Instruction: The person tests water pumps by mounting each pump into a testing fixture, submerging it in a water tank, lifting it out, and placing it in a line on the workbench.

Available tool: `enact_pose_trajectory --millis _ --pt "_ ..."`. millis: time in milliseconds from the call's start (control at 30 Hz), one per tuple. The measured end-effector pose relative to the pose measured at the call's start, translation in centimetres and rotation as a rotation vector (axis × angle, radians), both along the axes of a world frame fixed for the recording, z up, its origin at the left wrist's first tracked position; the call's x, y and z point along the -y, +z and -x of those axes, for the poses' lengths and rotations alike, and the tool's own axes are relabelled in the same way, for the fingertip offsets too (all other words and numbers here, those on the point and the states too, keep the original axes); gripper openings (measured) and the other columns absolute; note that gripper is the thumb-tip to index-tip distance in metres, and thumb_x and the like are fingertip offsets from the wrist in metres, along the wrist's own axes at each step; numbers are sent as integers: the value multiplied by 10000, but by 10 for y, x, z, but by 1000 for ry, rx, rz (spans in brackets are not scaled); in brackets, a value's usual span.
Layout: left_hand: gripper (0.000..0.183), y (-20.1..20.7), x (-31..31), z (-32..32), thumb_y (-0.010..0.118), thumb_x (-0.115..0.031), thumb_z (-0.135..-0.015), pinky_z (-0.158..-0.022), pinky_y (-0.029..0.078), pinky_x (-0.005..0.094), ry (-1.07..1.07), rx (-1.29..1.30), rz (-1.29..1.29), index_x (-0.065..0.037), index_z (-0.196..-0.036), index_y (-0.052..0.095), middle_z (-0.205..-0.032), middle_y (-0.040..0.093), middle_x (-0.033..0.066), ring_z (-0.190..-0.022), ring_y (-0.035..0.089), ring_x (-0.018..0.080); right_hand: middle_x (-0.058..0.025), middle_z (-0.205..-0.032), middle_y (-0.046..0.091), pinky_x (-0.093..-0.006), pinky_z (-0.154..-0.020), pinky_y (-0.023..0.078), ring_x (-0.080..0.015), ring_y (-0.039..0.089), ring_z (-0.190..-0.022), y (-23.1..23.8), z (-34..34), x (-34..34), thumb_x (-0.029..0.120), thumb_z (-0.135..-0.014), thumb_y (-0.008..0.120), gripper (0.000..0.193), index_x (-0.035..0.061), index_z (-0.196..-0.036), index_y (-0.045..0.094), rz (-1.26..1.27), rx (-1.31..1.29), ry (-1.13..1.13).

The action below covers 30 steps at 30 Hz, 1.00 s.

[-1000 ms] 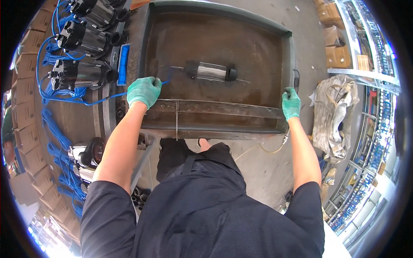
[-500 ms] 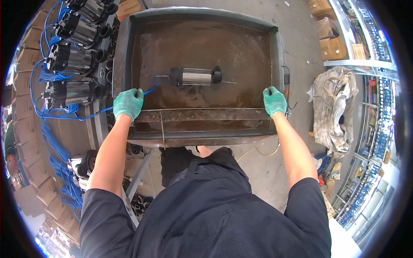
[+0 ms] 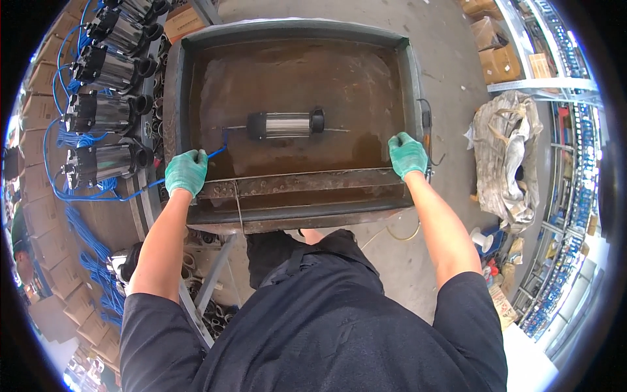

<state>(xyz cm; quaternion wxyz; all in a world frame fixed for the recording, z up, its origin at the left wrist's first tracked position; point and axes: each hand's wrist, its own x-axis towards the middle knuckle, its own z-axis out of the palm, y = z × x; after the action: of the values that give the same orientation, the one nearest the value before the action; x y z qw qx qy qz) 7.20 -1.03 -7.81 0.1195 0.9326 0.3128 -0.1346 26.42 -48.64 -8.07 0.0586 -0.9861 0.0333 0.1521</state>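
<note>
A steel-and-black cylindrical pump [image 3: 287, 124] lies on its side in the middle of a dark metal tank [image 3: 297, 29], in what looks like brownish water. A thin rod sticks out at each end of it. From its left end a blue cable [image 3: 215, 154] runs over the tank's left wall, close by my left hand. Wearing a green glove, my left hand [image 3: 187, 172] is closed over the left rim. My right hand [image 3: 408, 155], gloved alike, grips the right rim. A rusty crossbar [image 3: 307, 183] spans the tank between my hands, near its front edge.
Several similar pumps [image 3: 101, 112] with coiled blue cables [image 3: 95, 251] line the left side. A hook with an orange-brown handle [image 3: 428, 134] hangs outside the tank's right wall. Farther right are a crumpled pale sack [image 3: 506, 160], cardboard boxes [image 3: 499, 64] and metal shelving [image 3: 545, 85].
The whole view has turned and shifted slightly, so the tank appears a little lower and farther left. Both hands keep their hold on the rims, and the pump stays put in the tank.
</note>
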Motion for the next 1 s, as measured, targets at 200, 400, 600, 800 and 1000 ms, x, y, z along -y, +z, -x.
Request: enact_pose_trajectory --millis 200,400,600,800,1000 --pt "422 1 1 -2 533 -440 -1007 -848 544 524 -3 -13 5 -97 -933 767 -954 724 222 -944 676 457 -190 -1073 743 -520 -908 541 -421 692 -1033 2 1 1 422 -984 529 355 161 -1130 720 -32 4 -5" --pt "428 -5 -1 -2 530 -442 -1011 -853 547 520 -20 -22 3 -92 -949 769 -967 724 227 -955 676 460 -196 -1064 731 -520 -896 534 -436 675 -1029 -4 1 4 423 -974 550 336 152 -1087 714 -49 32 -29" --pt "433 -8 -4 0 526 -443 -1014 -854 547 522 -22 -22 11 -86 -949 762 -970 720 231 -954 677 459 -192 -1064 746 -519 -908 545 -418 698 -1028 0 0 2 413 -981 534 346 158 -1123 721 -23 1 -22" --pt "427 -5 -3 -1 530 -437 -1014 -857 544 523 -24 -22 23 -84 -950 763 -977 717 235 -958 673 463 -189 -1058 746 -521 -899 550 -418 701 -1020 -2 -1 3 418 -981 535 341 169 -1120 722 -12 15 -15" --pt "424 -6 -3 -2 535 -433 -1013 -856 543 525 -19 -16 31 -82 -949 763 -978 714 239 -958 671 467 -189 -1066 746 -518 -905 550 -418 699 -1027 -1 -1 1 421 -981 536 339 171 -1110 727 -7 10 -22"
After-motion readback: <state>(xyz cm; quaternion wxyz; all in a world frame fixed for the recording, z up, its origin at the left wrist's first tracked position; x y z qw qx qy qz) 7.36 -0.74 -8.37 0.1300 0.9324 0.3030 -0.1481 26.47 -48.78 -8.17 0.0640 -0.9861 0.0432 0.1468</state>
